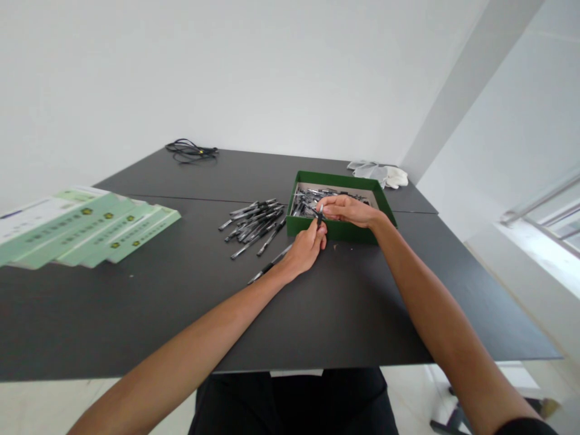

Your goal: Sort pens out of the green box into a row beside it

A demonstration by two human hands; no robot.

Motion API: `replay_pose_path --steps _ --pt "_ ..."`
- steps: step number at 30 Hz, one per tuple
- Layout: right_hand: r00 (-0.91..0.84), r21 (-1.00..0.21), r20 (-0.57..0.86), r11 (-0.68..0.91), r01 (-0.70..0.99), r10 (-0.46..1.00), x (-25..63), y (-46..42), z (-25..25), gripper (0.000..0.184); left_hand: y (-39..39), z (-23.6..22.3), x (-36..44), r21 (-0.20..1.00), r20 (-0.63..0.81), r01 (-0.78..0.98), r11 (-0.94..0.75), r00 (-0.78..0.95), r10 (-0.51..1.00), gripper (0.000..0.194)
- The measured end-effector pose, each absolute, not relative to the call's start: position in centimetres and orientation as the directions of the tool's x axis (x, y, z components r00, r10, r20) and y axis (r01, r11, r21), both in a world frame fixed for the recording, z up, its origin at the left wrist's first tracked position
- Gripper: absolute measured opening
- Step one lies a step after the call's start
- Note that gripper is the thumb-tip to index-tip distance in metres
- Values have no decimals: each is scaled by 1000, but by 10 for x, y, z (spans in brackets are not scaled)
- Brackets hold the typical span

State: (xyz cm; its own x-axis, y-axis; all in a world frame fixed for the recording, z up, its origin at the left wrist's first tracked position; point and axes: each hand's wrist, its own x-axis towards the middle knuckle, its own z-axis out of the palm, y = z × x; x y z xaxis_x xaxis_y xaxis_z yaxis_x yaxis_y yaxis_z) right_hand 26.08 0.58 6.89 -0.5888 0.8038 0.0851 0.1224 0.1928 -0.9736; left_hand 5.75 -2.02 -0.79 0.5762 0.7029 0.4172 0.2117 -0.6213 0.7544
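Black trousers [290,408] lie nearest, below the edge of the dark bench [136,320]. Above them, both hands close on a black pen [319,216]: the left hand [304,249] curls around its lower end, and the right hand [347,210] pinches it from 3 o'clock, just over the near wall of a green box [335,231] of pens. A loose heap of black pens [256,226] lies at 9 o'clock from the hands, one more pen [268,266] beside the left wrist. Farther out are green-and-white booklets [86,226] at 9 o'clock, a coiled black cable [191,151] at 11, and white gloves [385,175] at 1.
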Motion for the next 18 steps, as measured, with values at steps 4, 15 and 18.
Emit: replay_pose_path --steps 4,15,18 --pt "-572 -958 120 245 147 811 258 4 71 41 -20 -7 57 755 408 223 -617 577 707 35" --pt "-526 -949 150 272 162 837 256 6 69 36 -19 -8 58 756 403 224 -615 580 708 30" --pt "-524 -947 158 279 160 837 256 6 69 37 -18 -9 59 757 390 234 -610 587 709 28"
